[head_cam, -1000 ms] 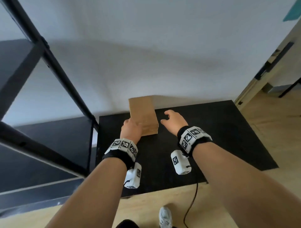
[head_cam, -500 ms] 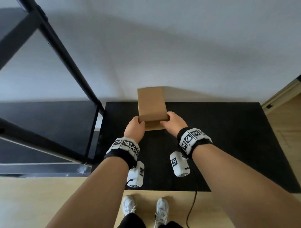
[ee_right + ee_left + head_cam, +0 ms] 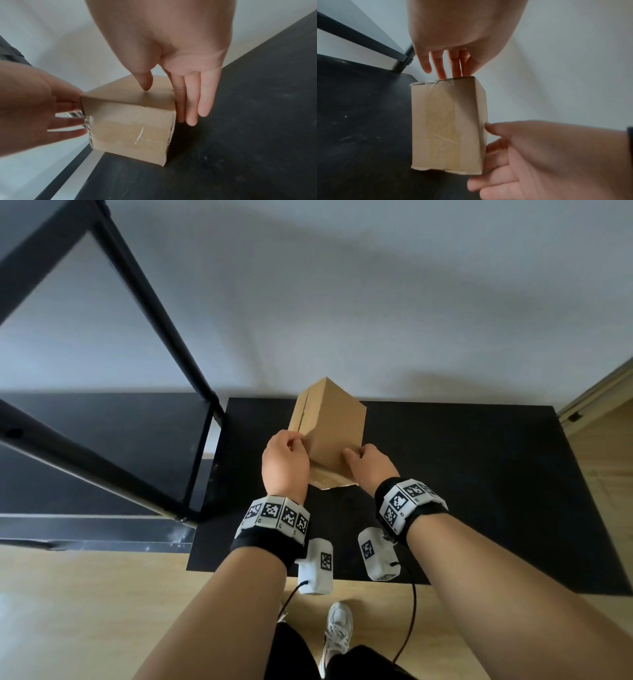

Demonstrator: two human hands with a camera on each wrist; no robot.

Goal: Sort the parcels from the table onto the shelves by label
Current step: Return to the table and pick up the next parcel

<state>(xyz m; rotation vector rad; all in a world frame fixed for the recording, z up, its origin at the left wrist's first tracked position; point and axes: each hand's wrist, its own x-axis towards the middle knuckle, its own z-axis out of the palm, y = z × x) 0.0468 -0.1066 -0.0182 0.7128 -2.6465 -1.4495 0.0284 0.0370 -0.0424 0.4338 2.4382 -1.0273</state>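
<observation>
A plain brown cardboard parcel (image 3: 329, 426) sealed with clear tape sits tilted over the black table (image 3: 479, 474), one long edge turned up and its near end low at the table top. No label shows on any visible face. My left hand (image 3: 299, 445) holds its left side, fingers (image 3: 68, 121) lying along the taped face. My right hand (image 3: 356, 455) grips the right side, with the thumb (image 3: 145, 82) on the upper face and the fingers (image 3: 192, 102) down the right face. In the left wrist view the parcel (image 3: 447, 121) appears between both hands.
A black metal shelf unit (image 3: 102, 446) stands left of the table, its slanted posts (image 3: 154, 302) rising close to the parcel. A white wall runs right behind the table. The light wood floor and my shoes (image 3: 337, 631) lie below.
My right hand, free a second ago, has closed onto the parcel. Both hands have turned it from lying flat to tilted with an edge up.
</observation>
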